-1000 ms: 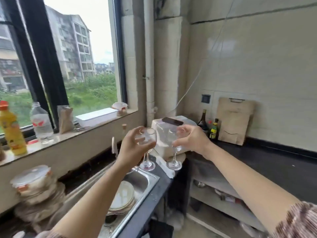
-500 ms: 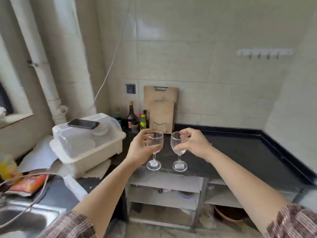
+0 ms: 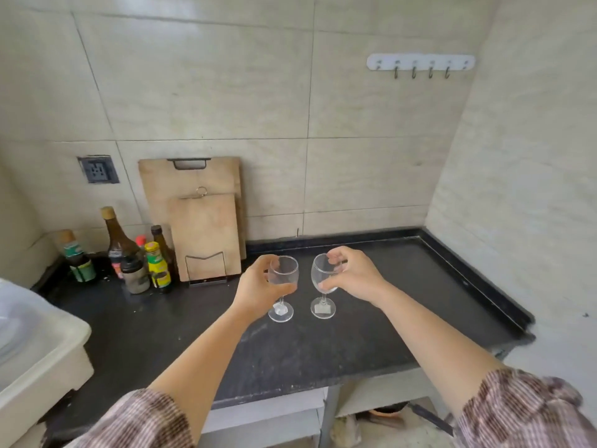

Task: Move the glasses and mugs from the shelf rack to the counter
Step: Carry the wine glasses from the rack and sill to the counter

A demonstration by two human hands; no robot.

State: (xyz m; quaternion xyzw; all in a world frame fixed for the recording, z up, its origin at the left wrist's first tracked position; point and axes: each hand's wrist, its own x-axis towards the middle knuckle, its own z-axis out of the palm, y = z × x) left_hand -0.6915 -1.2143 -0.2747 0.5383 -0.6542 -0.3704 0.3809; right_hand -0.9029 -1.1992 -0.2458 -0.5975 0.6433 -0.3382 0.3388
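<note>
Head view: black counter (image 3: 371,334) carries two upright stemmed glasses side by side. Left hand (image 3: 258,291) wraps the left glass (image 3: 284,276) bowl; right hand (image 3: 355,278) pinches the right glass (image 3: 323,274) bowl. Whether the bases touch the counter cannot be told.

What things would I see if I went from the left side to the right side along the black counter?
White plastic bin → sauce bottles → cutting boards → left hand holding a wine glass → second wine glass held by the right hand → counter → tiled side wall.
</note>
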